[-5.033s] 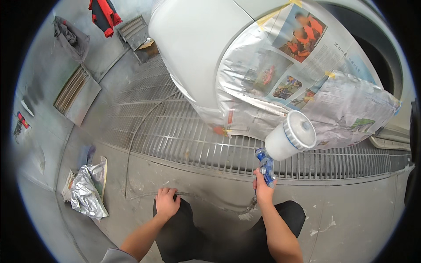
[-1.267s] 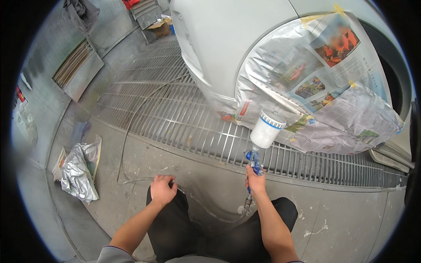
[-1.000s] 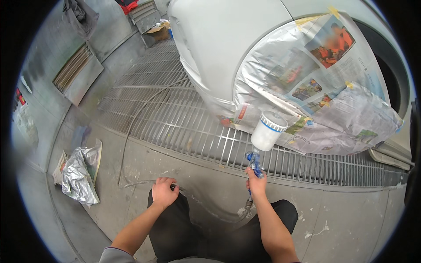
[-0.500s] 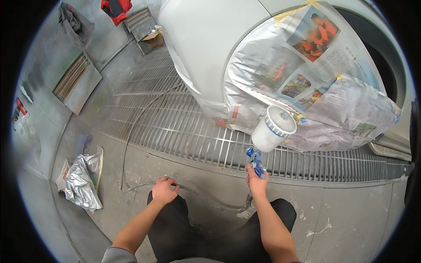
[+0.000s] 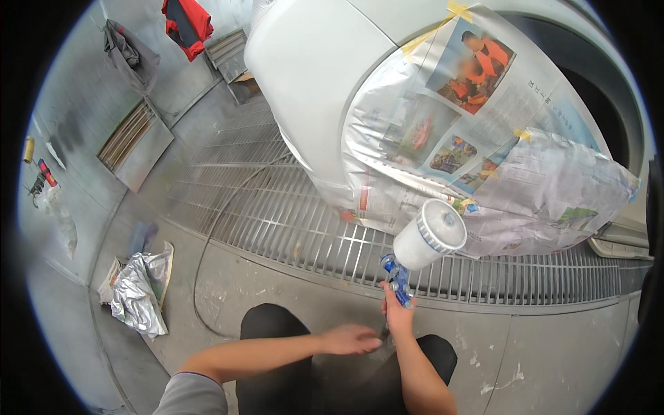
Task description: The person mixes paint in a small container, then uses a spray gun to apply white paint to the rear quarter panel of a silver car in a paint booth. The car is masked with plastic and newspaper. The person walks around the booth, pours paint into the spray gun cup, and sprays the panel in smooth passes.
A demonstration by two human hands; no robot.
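Observation:
My right hand [image 5: 398,312] is closed round the handle of a blue spray gun [image 5: 397,280]. A white paint cup [image 5: 429,234] sits tilted on top of the gun. Just left of the right wrist, my left hand [image 5: 351,339] reaches across above my knees. It is blurred, with its fingers loosely stretched toward the hose below the gun; no hold on the hose shows. Beyond the cup is a pale car body [image 5: 311,76], its wheel arch masked with taped newspaper [image 5: 512,104].
A metal floor grating [image 5: 332,235] runs beneath the car. An air hose [image 5: 200,287] curves over the floor on the left. Crumpled foil and paper [image 5: 140,294] lie near the left wall. A grey garment [image 5: 131,55] and a red jacket [image 5: 188,29] hang there.
My left hand has left my left knee and swung right, close to the gun. The gun and my right hand sit slightly lower in view, and the view has shifted a little.

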